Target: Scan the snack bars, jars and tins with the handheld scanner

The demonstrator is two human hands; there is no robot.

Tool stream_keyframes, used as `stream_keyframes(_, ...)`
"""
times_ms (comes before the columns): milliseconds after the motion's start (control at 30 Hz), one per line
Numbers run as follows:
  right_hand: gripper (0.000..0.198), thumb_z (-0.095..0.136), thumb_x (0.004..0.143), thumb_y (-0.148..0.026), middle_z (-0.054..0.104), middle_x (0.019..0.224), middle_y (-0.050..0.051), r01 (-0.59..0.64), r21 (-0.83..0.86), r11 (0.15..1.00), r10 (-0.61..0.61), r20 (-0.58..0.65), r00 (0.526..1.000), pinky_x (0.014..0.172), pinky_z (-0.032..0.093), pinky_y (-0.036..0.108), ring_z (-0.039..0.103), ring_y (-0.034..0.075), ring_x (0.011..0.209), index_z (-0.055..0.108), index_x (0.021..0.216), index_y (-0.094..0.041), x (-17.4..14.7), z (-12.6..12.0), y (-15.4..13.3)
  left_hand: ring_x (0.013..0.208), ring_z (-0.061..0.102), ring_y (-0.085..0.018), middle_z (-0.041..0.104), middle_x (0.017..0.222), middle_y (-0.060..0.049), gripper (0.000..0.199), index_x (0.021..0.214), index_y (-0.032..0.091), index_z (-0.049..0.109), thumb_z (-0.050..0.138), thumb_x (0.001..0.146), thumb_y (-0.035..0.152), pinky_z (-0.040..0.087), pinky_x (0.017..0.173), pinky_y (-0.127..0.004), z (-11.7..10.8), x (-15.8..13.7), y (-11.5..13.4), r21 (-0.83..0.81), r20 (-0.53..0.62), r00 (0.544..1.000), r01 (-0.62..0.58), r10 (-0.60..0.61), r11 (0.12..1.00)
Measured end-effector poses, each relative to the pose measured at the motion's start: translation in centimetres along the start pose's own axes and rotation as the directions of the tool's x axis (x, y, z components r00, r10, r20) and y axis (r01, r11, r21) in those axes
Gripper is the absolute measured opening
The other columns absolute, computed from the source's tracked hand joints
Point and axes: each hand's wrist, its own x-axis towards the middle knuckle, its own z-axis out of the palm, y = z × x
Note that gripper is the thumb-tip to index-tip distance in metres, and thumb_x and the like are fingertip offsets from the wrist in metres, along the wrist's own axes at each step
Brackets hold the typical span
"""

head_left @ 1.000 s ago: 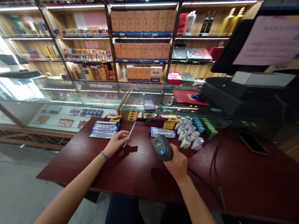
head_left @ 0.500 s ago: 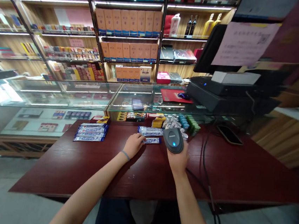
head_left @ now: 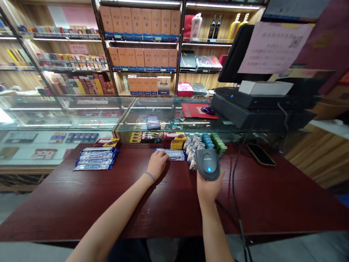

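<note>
My left hand [head_left: 158,165] rests on the tabletop, its fingers curled over the left end of some long blue-and-white packets [head_left: 176,155]. The fingertips are partly hidden, but they appear closed on one packet. In my right hand [head_left: 210,188] is a dark grey barcode scanner [head_left: 207,164], held above the table with a blue light showing on its top. Small jars [head_left: 194,143] with pale lids stand just behind and left of the scanner. Further left lies a stack of similar blue-and-white packets [head_left: 96,158].
Yellow and red boxes [head_left: 178,141], blue cans [head_left: 208,141] and green cans [head_left: 218,143] line the glass counter [head_left: 150,124]. A phone [head_left: 261,154] lies at the right, near a black cable [head_left: 234,182] crossing the dark red table [head_left: 166,212]. Behind stands a monitor [head_left: 236,52].
My left hand has slid forward, and the nearer packet now lies against those behind it. The scanner has moved slightly right, uncovering more jars. The whole view has shifted a little.
</note>
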Motion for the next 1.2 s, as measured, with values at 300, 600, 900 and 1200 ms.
stream_keyframes(300, 0.053, 0.072, 0.072, -0.05, 0.071, 0.092, 0.014, -0.024, 0.004, 1.0, 0.024, 0.0, 1.0, 0.064, 0.052, 0.032, 0.07, 0.029, 0.081, 0.057, 0.111, -0.017, 0.0, 0.2, 0.1, 0.102, 0.05, -0.024, 0.06, 0.11, -0.009, 0.019, 0.093, 0.021, 0.07, 0.052, 0.089, 0.014, 0.042, 0.091, -0.039, 0.6, 0.2, -0.2, 0.002, -0.053, 0.998, 0.015, -0.015, 1.0)
stream_keyframes(600, 0.053, 0.071, 0.073, -0.048, 0.071, 0.092, 0.014, 0.015, -0.082, 0.996, -0.013, 0.031, 0.999, 0.06, 0.051, 0.033, 0.07, 0.029, 0.076, 0.057, 0.113, -0.017, -0.2, 0.3, 0.2, 0.105, 0.051, -0.024, 0.06, 0.112, -0.009, 0.021, 0.094, 0.021, 0.07, 0.051, 0.088, 0.013, 0.043, 0.093, -0.04, 0.5, 0.1, -0.3, -0.039, -0.059, 0.998, 0.015, -0.017, 0.999)
stream_keyframes(900, 0.049, 0.069, 0.075, -0.047, 0.072, 0.085, 0.011, 0.176, -0.156, 0.972, -0.171, 0.049, 0.984, 0.055, 0.048, 0.029, 0.068, 0.024, 0.066, 0.057, 0.111, -0.016, -0.5, 0.6, 0.4, 0.108, 0.053, -0.024, 0.061, 0.115, -0.009, 0.024, 0.105, 0.022, 0.068, 0.052, 0.089, 0.016, 0.043, 0.098, -0.042, -0.3, -0.3, -0.5, -0.11, -0.067, 0.996, 0.05, -0.058, 0.993)
stream_keyframes(1200, 0.041, 0.064, 0.079, -0.041, 0.069, 0.068, 0.007, 0.381, -0.179, 0.907, -0.345, 0.2, 0.917, 0.053, 0.044, 0.028, 0.065, 0.023, 0.057, 0.061, 0.109, -0.013, -1.7, 1.2, -0.9, 0.14, 0.034, -0.031, 0.045, 0.147, -0.012, 0.051, 0.141, 0.027, 0.046, 0.054, 0.091, 0.028, 0.025, 0.115, -0.056, -5.6, -6.1, -6.6, 0.012, -0.093, 0.98, 0.175, -0.173, 0.984)
